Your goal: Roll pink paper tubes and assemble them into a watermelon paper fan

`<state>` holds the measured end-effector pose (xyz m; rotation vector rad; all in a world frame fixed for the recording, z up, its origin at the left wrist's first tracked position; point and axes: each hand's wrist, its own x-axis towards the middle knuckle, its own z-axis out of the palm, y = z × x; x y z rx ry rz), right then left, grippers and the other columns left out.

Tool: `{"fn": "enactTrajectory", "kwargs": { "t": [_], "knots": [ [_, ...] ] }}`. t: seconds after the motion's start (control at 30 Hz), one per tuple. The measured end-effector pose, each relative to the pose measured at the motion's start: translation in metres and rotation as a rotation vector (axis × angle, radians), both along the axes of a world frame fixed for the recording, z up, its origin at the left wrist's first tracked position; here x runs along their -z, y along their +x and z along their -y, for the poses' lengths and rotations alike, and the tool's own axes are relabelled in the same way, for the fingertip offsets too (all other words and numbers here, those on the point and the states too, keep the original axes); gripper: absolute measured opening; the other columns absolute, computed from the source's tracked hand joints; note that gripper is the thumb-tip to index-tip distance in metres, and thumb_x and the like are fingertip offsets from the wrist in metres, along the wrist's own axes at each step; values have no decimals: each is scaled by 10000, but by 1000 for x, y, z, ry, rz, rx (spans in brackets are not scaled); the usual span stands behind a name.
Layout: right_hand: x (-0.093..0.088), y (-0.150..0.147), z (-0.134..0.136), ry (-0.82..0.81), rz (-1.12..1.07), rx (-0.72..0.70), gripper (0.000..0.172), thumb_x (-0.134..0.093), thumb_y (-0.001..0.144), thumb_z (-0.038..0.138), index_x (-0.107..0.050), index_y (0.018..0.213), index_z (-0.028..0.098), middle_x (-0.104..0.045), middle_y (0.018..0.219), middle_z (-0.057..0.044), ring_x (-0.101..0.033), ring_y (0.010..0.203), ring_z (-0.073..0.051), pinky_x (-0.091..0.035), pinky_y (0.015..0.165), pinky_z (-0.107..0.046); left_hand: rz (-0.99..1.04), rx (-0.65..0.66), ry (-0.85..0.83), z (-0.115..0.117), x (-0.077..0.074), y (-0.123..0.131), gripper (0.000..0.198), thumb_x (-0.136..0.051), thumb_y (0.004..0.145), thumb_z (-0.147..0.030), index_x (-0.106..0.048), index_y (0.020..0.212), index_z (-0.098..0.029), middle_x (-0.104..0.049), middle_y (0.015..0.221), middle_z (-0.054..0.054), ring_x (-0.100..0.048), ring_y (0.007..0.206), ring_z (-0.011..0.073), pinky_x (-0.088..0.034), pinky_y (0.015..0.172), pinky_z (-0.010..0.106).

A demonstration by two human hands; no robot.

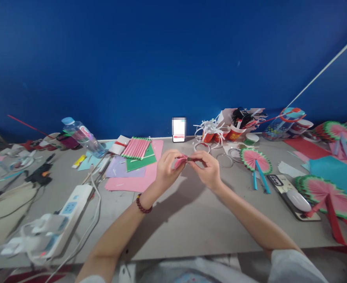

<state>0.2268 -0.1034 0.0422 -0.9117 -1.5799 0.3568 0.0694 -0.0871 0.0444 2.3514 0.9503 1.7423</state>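
Observation:
Both hands meet above the middle of the table. My left hand (pixel 170 167) is closed around a small folded strip of pink paper (pixel 179 161). Its fingers cover most of the strip. My right hand (pixel 205 167) pinches the strip's dark, perhaps green, end, with thumb and forefinger touching it. A beaded bracelet (pixel 144 205) circles the left wrist. Left of the hands, pleated pink paper with green edges (pixel 136 148) lies on green (pixel 144 161), purple and pink sheets (pixel 126 184). To the right lies a finished-looking pink and green paper fan (pixel 254 159) with blue handles.
A lit phone (pixel 179 129) stands against the blue wall. At left are a tilted water bottle (pixel 83 135), a glue gun (pixel 42 173) and a power strip (pixel 70 216) with cables. At right are tape rolls (pixel 225 160), a cup of tools (pixel 236 133), a mouse (pixel 298 200) and more fans (pixel 323 192).

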Motion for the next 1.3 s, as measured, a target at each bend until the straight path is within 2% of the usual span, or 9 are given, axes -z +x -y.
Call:
{"fn": "enactTrajectory", "kwargs": {
  "t": [0.2,0.43,0.53,0.67,0.73,0.8,0.9,1.03,1.3],
  "knots": [
    [2,-1,2,-106,-98,-25,114,-690,759,283,-656,836,206,-678,795,-35,-645,713,-158,-545,680,-292,-63,106,-67,1,-4,-1,153,-583,829,-174,-595,982,-179,-666,906,68,-620,856,155,-505,761,290],
    [3,2,-4,-268,-275,-194,343,-720,730,324,-615,1038,215,-665,821,-27,-662,756,-163,-570,739,-324,-6,178,-209,0,-6,-3,171,-589,840,-216,-665,989,-186,-667,933,79,-636,835,149,-525,738,273],
    [0,6,-7,-231,-229,-200,326,-709,743,321,-629,1045,228,-639,872,-33,-633,776,-154,-560,723,-309,-1,219,-264,-1,-7,-5,203,-586,842,-220,-669,1025,-194,-657,942,75,-632,848,148,-526,740,271],
    [-6,12,-10,-177,-76,-195,402,-740,710,331,-615,1084,253,-562,1065,-66,-577,794,-143,-534,658,-280,-21,283,-326,1,-10,-6,248,-549,865,-215,-648,1091,-200,-644,972,84,-629,851,147,-527,715,265],
    [-8,15,-11,-188,-49,-236,355,-736,713,340,-618,1033,241,-547,1059,-64,-566,761,-131,-520,624,-268,-27,309,-345,2,-11,-5,253,-538,871,-220,-636,1104,-203,-646,983,87,-629,872,154,-527,722,271],
    [-7,16,-11,-209,-87,-257,316,-737,710,349,-602,967,225,-563,955,-41,-567,736,-128,-508,609,-258,2,301,-369,2,-9,-4,241,-561,858,-233,-622,1088,-197,-650,975,84,-627,887,158,-525,754,283],
    [-5,16,-12,-233,-161,-204,353,-769,664,367,-570,914,218,-563,825,-4,-556,698,-125,-496,601,-254,126,267,-412,2,-7,-2,235,-635,807,-263,-583,1017,-172,-642,921,70,-620,829,141,-523,758,281],
    [-6,16,-12,-240,-84,-210,211,-728,709,375,-625,749,196,-589,716,-10,-542,653,-134,-478,613,-278,204,278,-450,0,-6,0,206,-676,770,-291,-589,898,-155,-642,849,56,-612,778,127,-523,734,264],
    [-6,13,-9,-166,-52,-205,84,-654,782,294,-682,795,216,-651,772,-33,-593,725,-160,-492,671,-306,192,217,-478,2,-8,-1,143,-675,766,-271,-699,866,-172,-730,848,60,-683,791,167,-563,734,290]
  ]
}}
